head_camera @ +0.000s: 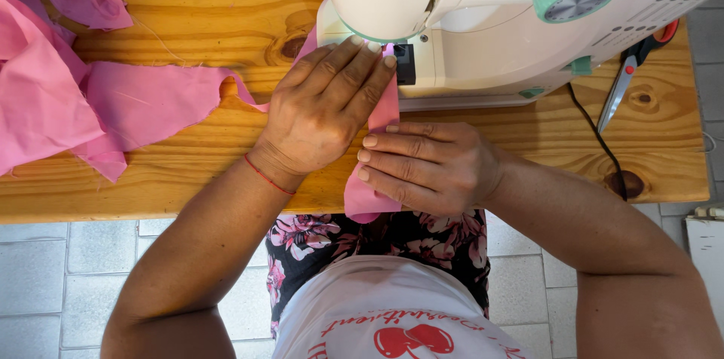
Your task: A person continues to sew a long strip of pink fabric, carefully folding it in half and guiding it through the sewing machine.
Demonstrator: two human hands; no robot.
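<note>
A narrow strip of pink fabric (383,114) runs from under the head of a cream sewing machine (483,19) toward me and hangs over the wooden table's (188,185) front edge. My left hand (324,106) lies flat on the strip, fingertips close to the needle area. My right hand (426,167) presses flat on the strip's lower part, fingers pointing left. Neither hand grips anything; both rest with fingers together on the cloth. The needle itself is hidden by the machine head.
Loose pink fabric pieces (68,95) lie over the table's left side. Scissors with red-black handles (630,72) rest at the right beside the machine. A black cord (596,136) trails across the table. Grey floor tiles (45,276) show below.
</note>
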